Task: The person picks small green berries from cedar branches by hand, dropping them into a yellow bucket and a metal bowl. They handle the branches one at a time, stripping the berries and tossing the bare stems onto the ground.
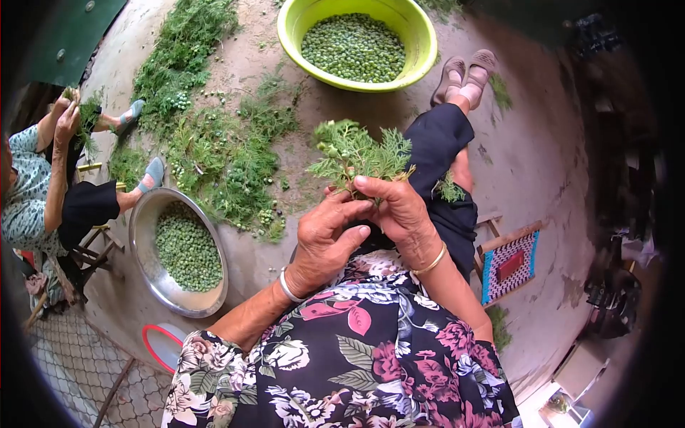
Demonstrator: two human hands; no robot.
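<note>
In front of my lap is a leafy evergreen sprig (362, 153) with flat, fern-like fronds and a few small pale green cones or berries. My right hand (405, 216) pinches it near its base between thumb and fingers. My left hand (325, 241) is closed at the sprig's lower left side, its fingertips curled in against the stems and partly hidden by the leaves. Beyond the sprig stands a yellow-green basin (287, 41) holding many small round green cones or berries. A scrap of greenery (449, 188) lies on my dark trouser leg.
Cut evergreen branches (221, 153) spread over the concrete floor, left of centre. A metal basin (140, 246) of green cones or berries sits at left. A co-worker (36, 171) sits there holding a sprig. A woven-seat stool (492, 274) and a red-rimmed container (153, 346) are nearby.
</note>
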